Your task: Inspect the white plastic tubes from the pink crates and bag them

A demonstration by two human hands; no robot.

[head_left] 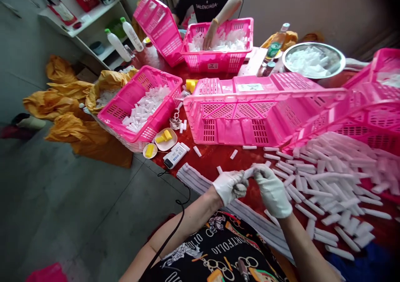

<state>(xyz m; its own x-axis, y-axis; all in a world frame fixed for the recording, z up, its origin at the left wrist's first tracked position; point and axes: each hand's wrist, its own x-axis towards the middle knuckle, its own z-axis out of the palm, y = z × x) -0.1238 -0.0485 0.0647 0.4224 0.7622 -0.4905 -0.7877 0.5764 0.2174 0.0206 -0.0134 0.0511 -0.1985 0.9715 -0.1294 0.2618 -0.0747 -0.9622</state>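
Both my hands wear whitish gloves and meet over the red table [212, 159], near its front edge. A short white tube-like piece [249, 173] spans the gap between them. My left hand [231, 187] is closed around its left end, while my right hand [272, 190] pinches the other end with thumb and fingers. To the right of my right hand spreads a large heap of similar white pieces [331, 186]. A striped towel [196, 177] lies along the table edge below my hands.
A tipped pink basket [231, 125] lies ahead. Left of it, another pink basket [140, 71] holds white pieces, beside small dishes with yellow blocks [165, 136] and a white device [176, 155]. Across the table, a person's hand [210, 36] reaches into a basket. A metal colander [340, 61] stands back right.
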